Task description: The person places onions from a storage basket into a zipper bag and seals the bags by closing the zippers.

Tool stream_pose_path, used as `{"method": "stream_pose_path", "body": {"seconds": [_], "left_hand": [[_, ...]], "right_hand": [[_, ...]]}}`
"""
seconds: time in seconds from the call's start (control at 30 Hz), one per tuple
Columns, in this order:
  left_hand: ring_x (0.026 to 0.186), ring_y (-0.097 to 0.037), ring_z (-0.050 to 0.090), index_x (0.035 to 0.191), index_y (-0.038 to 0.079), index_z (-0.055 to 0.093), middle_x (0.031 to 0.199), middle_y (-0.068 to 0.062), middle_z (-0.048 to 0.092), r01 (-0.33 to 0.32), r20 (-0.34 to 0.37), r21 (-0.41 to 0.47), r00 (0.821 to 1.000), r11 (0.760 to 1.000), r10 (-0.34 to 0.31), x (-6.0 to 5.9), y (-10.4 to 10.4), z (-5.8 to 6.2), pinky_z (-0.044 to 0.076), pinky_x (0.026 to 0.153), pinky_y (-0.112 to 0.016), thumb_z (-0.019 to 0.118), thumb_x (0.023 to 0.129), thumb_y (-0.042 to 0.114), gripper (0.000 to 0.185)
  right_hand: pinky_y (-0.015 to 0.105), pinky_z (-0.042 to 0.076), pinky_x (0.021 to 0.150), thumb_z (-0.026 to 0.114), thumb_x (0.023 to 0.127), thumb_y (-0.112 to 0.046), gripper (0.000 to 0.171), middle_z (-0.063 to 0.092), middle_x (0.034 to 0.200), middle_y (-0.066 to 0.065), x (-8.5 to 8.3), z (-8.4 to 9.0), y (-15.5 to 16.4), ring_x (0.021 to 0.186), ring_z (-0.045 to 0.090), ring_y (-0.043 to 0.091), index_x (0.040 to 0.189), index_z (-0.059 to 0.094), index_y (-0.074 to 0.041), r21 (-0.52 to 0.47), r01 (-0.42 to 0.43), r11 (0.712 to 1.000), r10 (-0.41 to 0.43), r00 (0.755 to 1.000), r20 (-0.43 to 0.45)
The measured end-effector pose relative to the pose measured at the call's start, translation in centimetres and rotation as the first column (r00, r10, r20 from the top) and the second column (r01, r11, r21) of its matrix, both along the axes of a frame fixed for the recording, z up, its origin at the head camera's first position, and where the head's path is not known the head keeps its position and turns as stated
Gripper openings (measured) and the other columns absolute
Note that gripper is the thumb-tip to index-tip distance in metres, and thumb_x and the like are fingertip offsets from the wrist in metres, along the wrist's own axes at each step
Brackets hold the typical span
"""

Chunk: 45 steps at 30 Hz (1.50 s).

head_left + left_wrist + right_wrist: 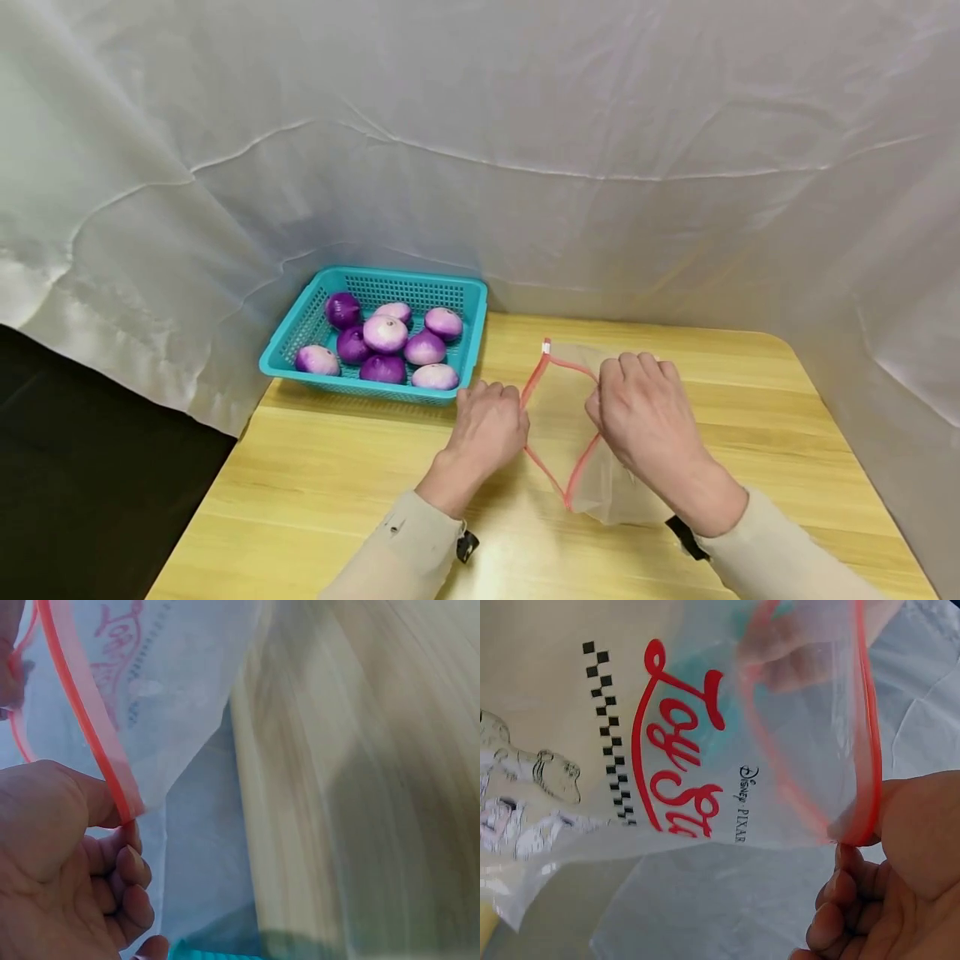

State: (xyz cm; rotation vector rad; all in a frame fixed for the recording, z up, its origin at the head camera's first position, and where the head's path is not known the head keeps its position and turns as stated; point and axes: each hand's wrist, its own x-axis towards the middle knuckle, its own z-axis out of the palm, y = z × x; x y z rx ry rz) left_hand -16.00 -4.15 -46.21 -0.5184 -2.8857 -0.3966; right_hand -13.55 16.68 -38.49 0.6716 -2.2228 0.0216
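Between my two hands a clear plastic zip bag (558,417) with a red zip edge is spread, its mouth pulled into a diamond shape. My left hand (489,429) pinches the left side of the rim, thumb against curled fingers, as the left wrist view shows. On the opposite side my right hand (648,417) pinches the red zip edge (868,750). Red lettering, a checkered strip and drawn figures are printed on the bag in the right wrist view. No contents are visible inside it. Near the left hand stands a teal plastic basket (480,333) of purple onions (385,333).
The basket sits at the back left of the wooden table (300,492), close to a hanging grey-white cloth (525,225) that surrounds the back and sides. A dark area (90,483) lies beyond the table's left edge.
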Motion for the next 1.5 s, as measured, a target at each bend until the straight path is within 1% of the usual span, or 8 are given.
{"method": "stream_pose_path", "body": {"seconds": [0.2, 0.4, 0.7, 0.87, 1.03, 1.23, 1.37, 1.5], "left_hand": [[0.079, -0.022, 0.049, 0.087, 0.014, 0.065, 0.076, 0.002, 0.055, -0.015, 0.030, -0.002, 0.999, 1.000, 0.015, -0.5, 0.0, -0.6, 0.035, 0.073, -0.035, 0.066, 0.103, 0.034, 0.026], [0.079, -0.021, 0.050, 0.089, 0.015, 0.067, 0.078, 0.003, 0.057, 0.001, -0.002, 0.030, 1.000, 1.000, 0.000, -0.8, 0.2, -1.4, 0.036, 0.074, -0.033, 0.066, 0.104, 0.035, 0.025], [0.081, -0.020, 0.051, 0.090, 0.015, 0.067, 0.080, 0.003, 0.058, 0.011, -0.033, 0.019, 0.999, 1.000, -0.010, -1.1, 0.7, -2.0, 0.035, 0.072, -0.029, 0.065, 0.104, 0.037, 0.026], [0.084, -0.020, 0.051, 0.090, 0.016, 0.066, 0.082, 0.003, 0.058, 0.019, -0.035, 0.022, 0.999, 1.000, -0.018, -1.1, 0.7, -1.7, 0.038, 0.076, -0.031, 0.064, 0.104, 0.038, 0.026], [0.088, -0.021, 0.053, 0.093, 0.015, 0.068, 0.088, 0.002, 0.062, 0.045, -0.038, 0.061, 0.998, 0.997, -0.043, -1.0, 0.2, -0.9, 0.042, 0.080, -0.034, 0.065, 0.103, 0.033, 0.021], [0.091, -0.025, 0.056, 0.094, 0.013, 0.069, 0.091, -0.001, 0.064, 0.073, -0.103, 0.116, 0.993, 0.991, -0.061, -1.6, -2.5, 0.7, 0.044, 0.080, -0.037, 0.066, 0.099, 0.020, 0.010], [0.091, -0.029, 0.059, 0.094, 0.011, 0.070, 0.092, -0.005, 0.066, 0.081, -0.185, 0.098, 0.981, 0.992, -0.062, -2.8, -5.7, 1.8, 0.049, 0.082, -0.043, 0.068, 0.097, 0.016, 0.006], [0.093, -0.032, 0.059, 0.096, 0.009, 0.071, 0.095, -0.008, 0.067, 0.047, -0.181, 0.079, 0.983, 0.996, -0.032, -4.2, -9.6, 3.3, 0.050, 0.090, -0.048, 0.069, 0.096, 0.015, 0.007]], "right_hand": [[0.036, 0.023, 0.053, 0.034, 0.086, -0.009, 0.019, 0.023, 0.063, 0.001, -0.2, -0.7, 0.0, 0.053, 0.027, 0.024, 0.067, 0.030, -0.011, -0.008, 0.016, 1.000, -0.016, 1.000, 0.016], [0.040, 0.028, 0.053, 0.034, 0.085, -0.011, 0.020, 0.024, 0.061, 0.002, -0.5, -1.3, 0.1, 0.052, 0.031, 0.027, 0.066, 0.031, -0.010, -0.008, 0.048, 0.999, -0.048, 0.999, 0.003], [0.041, 0.030, 0.053, 0.035, 0.082, -0.009, 0.020, 0.022, 0.060, -0.001, -1.0, -2.2, 0.5, 0.050, 0.027, 0.023, 0.064, 0.028, -0.012, -0.030, 0.072, 0.997, -0.072, 0.997, -0.006], [0.041, 0.030, 0.052, 0.036, 0.080, -0.008, 0.019, 0.022, 0.060, -0.001, -1.4, -2.6, 0.9, 0.050, 0.026, 0.023, 0.063, 0.029, -0.011, -0.049, 0.076, 0.996, -0.075, 0.997, 0.015], [0.041, 0.029, 0.053, 0.035, 0.081, -0.009, 0.019, 0.021, 0.060, -0.001, -1.8, -3.0, 1.2, 0.051, 0.026, 0.023, 0.063, 0.028, -0.012, -0.065, 0.096, 0.993, -0.094, 0.995, 0.042], [0.040, 0.029, 0.054, 0.037, 0.080, -0.008, 0.019, 0.021, 0.061, -0.002, -1.9, -3.3, 1.2, 0.051, 0.025, 0.022, 0.064, 0.027, -0.014, -0.083, 0.097, 0.992, -0.092, 0.994, 0.059], [0.041, 0.028, 0.054, 0.039, 0.079, -0.007, 0.019, 0.022, 0.060, -0.002, -2.0, -3.3, 1.2, 0.052, 0.026, 0.022, 0.063, 0.028, -0.012, -0.095, 0.084, 0.992, -0.079, 0.995, 0.060], [0.040, 0.028, 0.054, 0.039, 0.078, -0.007, 0.019, 0.022, 0.060, -0.001, -2.0, -3.3, 1.2, 0.052, 0.025, 0.022, 0.063, 0.028, -0.012, -0.104, 0.082, 0.991, -0.075, 0.995, 0.062]]}}
